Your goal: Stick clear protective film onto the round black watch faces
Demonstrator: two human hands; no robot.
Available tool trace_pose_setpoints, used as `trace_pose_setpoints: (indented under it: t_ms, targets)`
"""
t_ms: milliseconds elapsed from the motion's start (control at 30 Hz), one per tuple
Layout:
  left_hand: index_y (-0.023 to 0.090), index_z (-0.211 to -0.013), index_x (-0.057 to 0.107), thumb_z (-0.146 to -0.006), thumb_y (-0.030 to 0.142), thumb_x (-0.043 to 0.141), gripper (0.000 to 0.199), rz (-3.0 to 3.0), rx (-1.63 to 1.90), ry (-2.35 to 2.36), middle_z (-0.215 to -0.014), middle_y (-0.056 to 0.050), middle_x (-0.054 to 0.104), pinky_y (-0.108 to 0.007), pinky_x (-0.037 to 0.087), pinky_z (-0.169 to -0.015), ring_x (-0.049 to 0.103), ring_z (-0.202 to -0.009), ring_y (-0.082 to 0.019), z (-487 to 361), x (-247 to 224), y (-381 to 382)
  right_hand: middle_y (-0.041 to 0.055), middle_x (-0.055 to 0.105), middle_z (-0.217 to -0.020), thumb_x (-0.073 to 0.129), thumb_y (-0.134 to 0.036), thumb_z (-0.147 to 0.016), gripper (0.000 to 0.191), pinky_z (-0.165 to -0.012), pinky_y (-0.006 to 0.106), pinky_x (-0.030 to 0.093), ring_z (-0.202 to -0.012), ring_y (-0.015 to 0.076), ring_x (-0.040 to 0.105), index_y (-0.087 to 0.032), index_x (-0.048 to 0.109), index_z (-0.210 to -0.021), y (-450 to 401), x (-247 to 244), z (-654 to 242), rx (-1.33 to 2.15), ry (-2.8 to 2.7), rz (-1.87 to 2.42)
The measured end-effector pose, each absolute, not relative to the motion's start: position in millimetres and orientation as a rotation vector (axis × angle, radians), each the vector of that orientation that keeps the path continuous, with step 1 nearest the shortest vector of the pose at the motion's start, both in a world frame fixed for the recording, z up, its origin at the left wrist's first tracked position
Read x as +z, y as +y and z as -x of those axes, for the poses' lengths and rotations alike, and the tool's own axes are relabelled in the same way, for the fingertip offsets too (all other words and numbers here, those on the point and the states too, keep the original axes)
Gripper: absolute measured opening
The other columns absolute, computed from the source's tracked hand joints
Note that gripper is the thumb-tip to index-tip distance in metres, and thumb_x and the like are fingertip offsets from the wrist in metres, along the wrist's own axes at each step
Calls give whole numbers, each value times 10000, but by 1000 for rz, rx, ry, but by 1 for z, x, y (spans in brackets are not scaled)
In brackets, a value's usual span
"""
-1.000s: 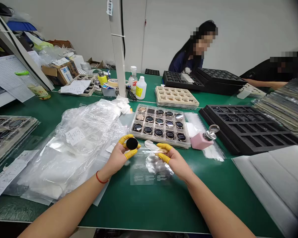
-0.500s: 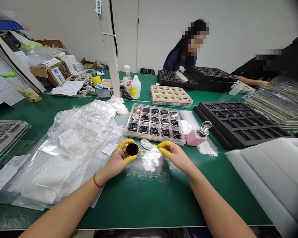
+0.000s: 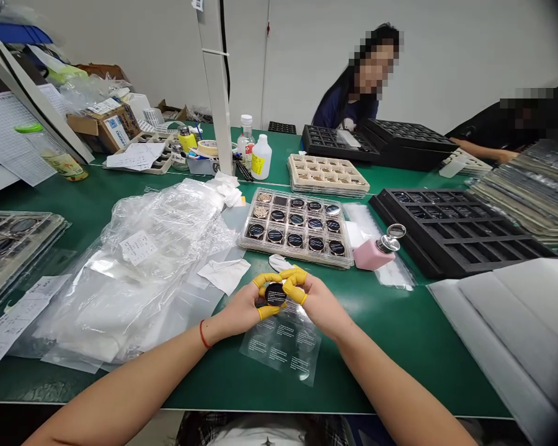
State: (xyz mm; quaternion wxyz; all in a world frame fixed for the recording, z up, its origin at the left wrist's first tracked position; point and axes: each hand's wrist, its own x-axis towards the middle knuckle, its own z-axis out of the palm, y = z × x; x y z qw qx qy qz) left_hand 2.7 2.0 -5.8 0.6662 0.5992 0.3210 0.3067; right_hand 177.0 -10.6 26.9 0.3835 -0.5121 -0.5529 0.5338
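Note:
Yellow finger cots cover fingertips of both hands. My left hand [image 3: 251, 305] grips a round black disc [image 3: 275, 294] by its edge; white print shows on its face. At the disc's upper right edge, the fingers of my right hand [image 3: 309, 294] are pinched together; whatever they hold is too small to make out. Beneath the hands lies a clear sheet [image 3: 279, 350] with printed round labels. A white cloth [image 3: 225, 274] is left of the disc. Behind the hands, a clear tray [image 3: 297, 253] holds several round black-faced pieces and a couple of rose-gold ones.
Crumpled plastic bags [image 3: 162, 229] cover the left side. A pink pump bottle [image 3: 373, 253], a black foam tray [image 3: 469, 248] and white foam sheets [image 3: 516, 310] are on the right. Bottles stand behind. Two people sit across the table.
My right hand has moved left to the disc and now touches its edge. White print now shows on the disc. The white tissue on the clear sheet is no longer seen there. The view has shifted slightly.

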Motion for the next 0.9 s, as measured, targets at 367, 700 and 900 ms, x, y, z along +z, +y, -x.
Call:
trace_pose_setpoints:
  t_ms: [367, 700, 900]
  targets:
    - [227, -1180, 463, -761, 188, 657, 464, -1334, 706, 696, -1091, -70, 616, -367, 488, -868, 619, -945, -205, -2, -8, 2, 33, 625, -851, 573, -355, -760, 166, -831, 359, 425, -903, 216, 549, -193, 588, -727, -10, 25, -173, 1285, -1466, 1373]
    - [224, -1192, 445, -769, 166, 649, 473, -1323, 684, 686, -1085, -68, 625, -372, 486, -875, 622, -962, -210, -1, -9, 3, 21, 622, -865, 548, -303, -791, 138, -818, 326, 414, -891, 196, 549, -193, 562, -710, -10, 21, -173, 1266, -1480, 1352]
    - [236, -1193, 442, -770, 166, 649, 476, -1306, 685, 677, -1107, -67, 622, -377, 489, -873, 626, -967, -214, -1, -12, 3, 25, 611, -874, 544, -286, -783, 101, -806, 333, 419, -880, 197, 549, -194, 572, -754, -10, 20, -173, 1235, -1498, 1360]
